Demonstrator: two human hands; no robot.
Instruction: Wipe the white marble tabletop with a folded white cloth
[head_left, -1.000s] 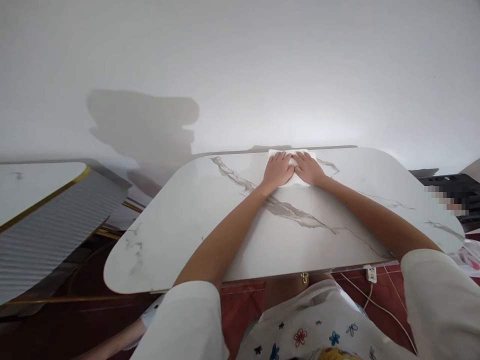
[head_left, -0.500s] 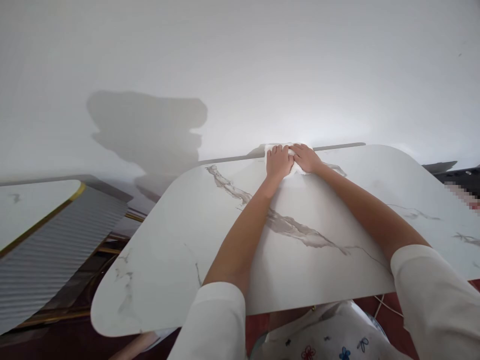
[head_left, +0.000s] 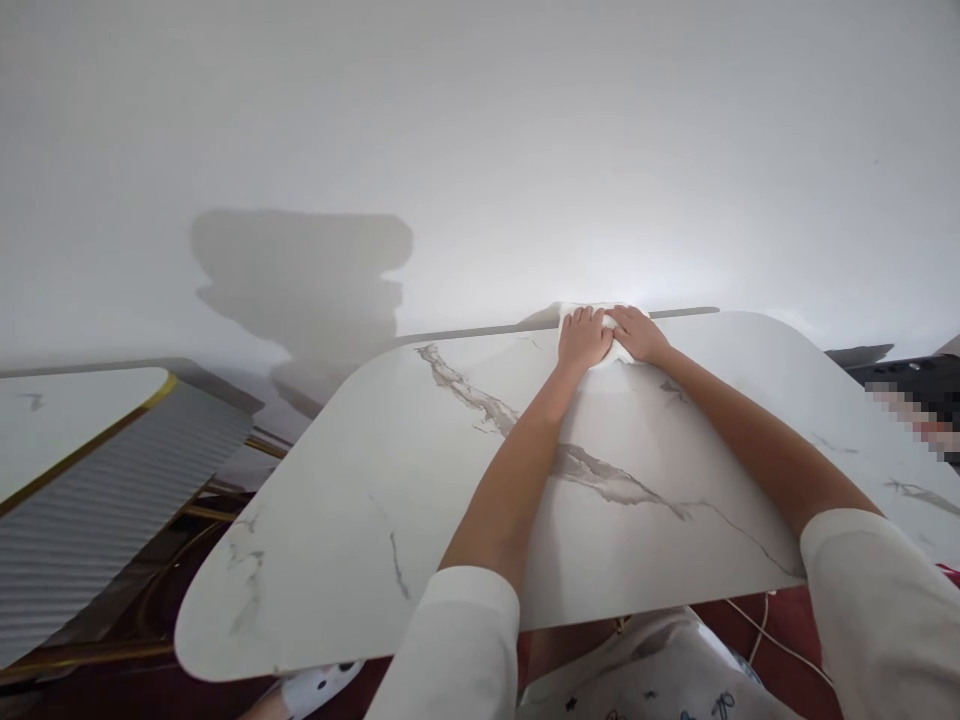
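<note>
Against the far edge of a white marble-patterned table (head_left: pixel 360 440), a white cloth (head_left: pixel 622 353) lies bunched under both my hands. My left hand (head_left: pixel 585 338) presses down on its left part, fingers bent over it and pointing at the wall. On the right part rests my right hand (head_left: pixel 639 334), angled inward, its fingers also closed on the cloth. The two hands touch or nearly touch at the thumbs. Most of the cloth's middle is covered by them. Both arms reach straight out across the tabletop.
A pale wall (head_left: pixel 525 150) stands right behind the table. To the left is another marble-topped piece (head_left: pixel 82 410) with gold trim and a ribbed grey side. A black object (head_left: pixel 919 372) sits beyond the right end. A white cable (head_left: pixel 780 645) lies on the red floor below.
Both hands and the cloth have slid a little to the right along the table's far edge. The camera view has shifted slightly too.
</note>
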